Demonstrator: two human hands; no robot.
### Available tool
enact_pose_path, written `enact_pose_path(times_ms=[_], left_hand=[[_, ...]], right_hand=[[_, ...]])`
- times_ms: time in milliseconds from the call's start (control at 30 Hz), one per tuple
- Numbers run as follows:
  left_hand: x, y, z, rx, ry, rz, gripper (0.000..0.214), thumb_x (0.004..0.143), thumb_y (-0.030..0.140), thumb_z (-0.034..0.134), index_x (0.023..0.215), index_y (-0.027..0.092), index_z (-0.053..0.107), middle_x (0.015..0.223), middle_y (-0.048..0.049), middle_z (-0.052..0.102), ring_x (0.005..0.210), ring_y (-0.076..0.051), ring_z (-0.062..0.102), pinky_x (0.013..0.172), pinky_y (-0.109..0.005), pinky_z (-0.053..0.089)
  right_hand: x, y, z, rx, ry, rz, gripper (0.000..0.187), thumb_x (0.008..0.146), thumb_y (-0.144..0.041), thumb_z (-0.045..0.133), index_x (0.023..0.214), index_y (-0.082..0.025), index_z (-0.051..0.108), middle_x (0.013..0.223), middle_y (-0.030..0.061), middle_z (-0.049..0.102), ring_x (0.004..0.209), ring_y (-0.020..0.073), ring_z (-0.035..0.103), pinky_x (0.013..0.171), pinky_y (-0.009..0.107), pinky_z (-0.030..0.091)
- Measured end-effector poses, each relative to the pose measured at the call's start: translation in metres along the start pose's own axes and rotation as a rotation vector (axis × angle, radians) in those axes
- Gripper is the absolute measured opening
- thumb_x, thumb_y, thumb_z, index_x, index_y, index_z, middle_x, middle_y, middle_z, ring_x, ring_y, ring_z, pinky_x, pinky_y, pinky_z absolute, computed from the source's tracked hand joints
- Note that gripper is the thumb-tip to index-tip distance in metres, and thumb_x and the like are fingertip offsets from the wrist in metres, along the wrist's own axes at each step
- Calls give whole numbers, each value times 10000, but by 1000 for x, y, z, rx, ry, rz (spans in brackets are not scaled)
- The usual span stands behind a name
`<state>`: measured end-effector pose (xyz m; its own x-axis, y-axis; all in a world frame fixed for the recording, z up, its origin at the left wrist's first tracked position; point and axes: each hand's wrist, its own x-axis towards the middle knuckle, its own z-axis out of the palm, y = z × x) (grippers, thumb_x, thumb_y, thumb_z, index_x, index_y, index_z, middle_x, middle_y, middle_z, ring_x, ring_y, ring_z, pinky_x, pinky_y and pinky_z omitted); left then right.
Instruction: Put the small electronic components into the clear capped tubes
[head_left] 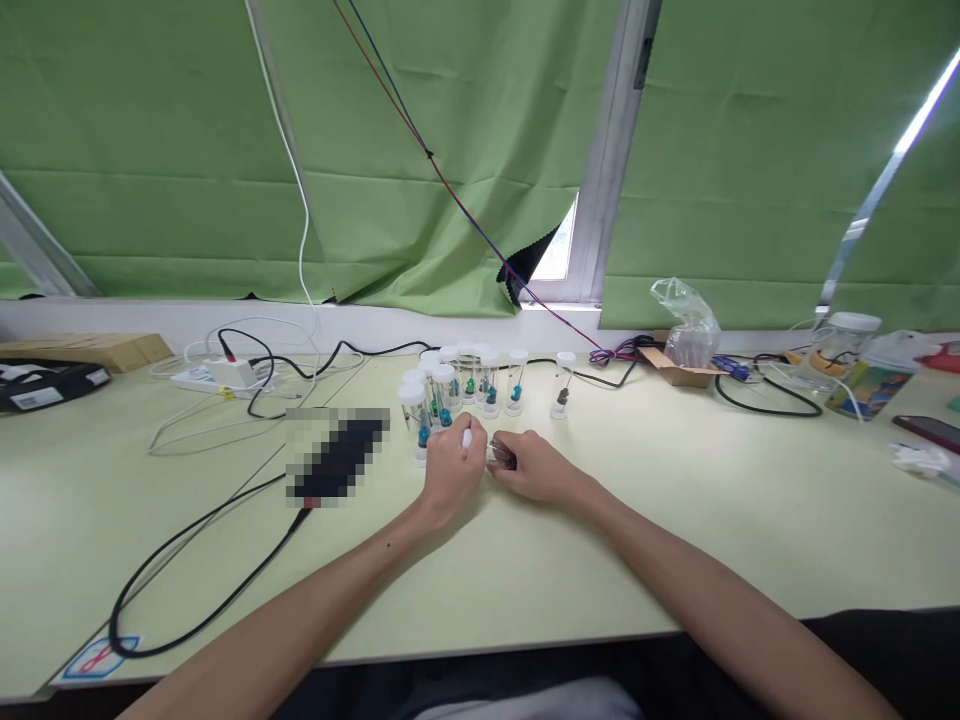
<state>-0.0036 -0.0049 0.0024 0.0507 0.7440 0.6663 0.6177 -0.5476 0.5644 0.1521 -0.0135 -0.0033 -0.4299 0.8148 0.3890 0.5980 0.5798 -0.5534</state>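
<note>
My left hand [454, 475] is closed around a white cap [466, 438], its end showing between thumb and fingers. Close beside it, my right hand [536, 468] is closed on a clear tube [501, 455] with something dark inside; the fingers cover most of it. Whether cap and tube are joined I cannot tell. Just beyond my hands stand several clear vials with white caps, among them a vial with a teal piece inside [515, 382]. A separate vial with a dark piece [562, 385] stands upright to the right.
On the left lie a pixelated dark device [337, 462] with a black cable [225, 610] and a white power strip [225, 375]. At the back right are a cardboard box with a plastic bag [686, 370], a clear jar [836, 350] and a phone [930, 432].
</note>
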Motion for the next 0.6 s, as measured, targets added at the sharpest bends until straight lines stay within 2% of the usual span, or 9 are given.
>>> enact_pose_path(times_ms=[267, 600], left_hand=[[-1, 4, -4, 19, -21, 12, 262, 876, 273, 373, 623, 220, 332, 529, 48, 299, 510, -120, 286, 547, -265, 284], [-2, 0, -5, 23, -33, 43, 266, 902, 261, 346, 641, 223, 309, 523, 53, 302, 502, -119, 285, 545, -271, 267]], right_hand=[[-1, -5, -2, 49, -38, 7, 135, 709, -138, 484, 668, -200, 371, 602, -57, 430, 553, 90, 357, 531, 233, 254], [-2, -4, -2, 73, -42, 10, 120, 696, -140, 485, 664, -198, 385, 598, -58, 439, 551, 88, 370, 525, 228, 263]])
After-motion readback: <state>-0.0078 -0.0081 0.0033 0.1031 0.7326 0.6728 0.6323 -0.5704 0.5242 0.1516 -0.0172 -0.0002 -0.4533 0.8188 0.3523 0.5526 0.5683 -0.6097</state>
